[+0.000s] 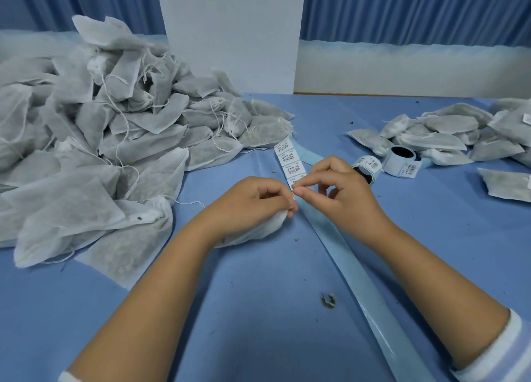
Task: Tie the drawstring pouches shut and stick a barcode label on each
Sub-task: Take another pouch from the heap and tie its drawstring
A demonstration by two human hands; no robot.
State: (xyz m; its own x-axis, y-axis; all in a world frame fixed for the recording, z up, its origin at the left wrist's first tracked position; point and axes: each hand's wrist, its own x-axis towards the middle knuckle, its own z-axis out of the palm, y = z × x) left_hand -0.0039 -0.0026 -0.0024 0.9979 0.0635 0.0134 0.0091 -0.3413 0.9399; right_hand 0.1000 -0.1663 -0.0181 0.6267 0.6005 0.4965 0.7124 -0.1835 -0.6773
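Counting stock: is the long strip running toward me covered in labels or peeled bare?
Peeled bare near you: the strip is plain glossy blue below the right hand; labels sit only beyond it.

Pouch (258,229): white mesh, filled, lying on its side on the desk (258,309), gripped under your left hand (253,200). Strip (288,163): white barcode labels on pale blue liner, flat, just right of the pouch. The near label (296,183) is pinched by your right hand (342,191). Pile (100,128) of like pouches at left, strings trailing. Smaller group (445,134) at right. Two rolls (402,157) lie beside it.
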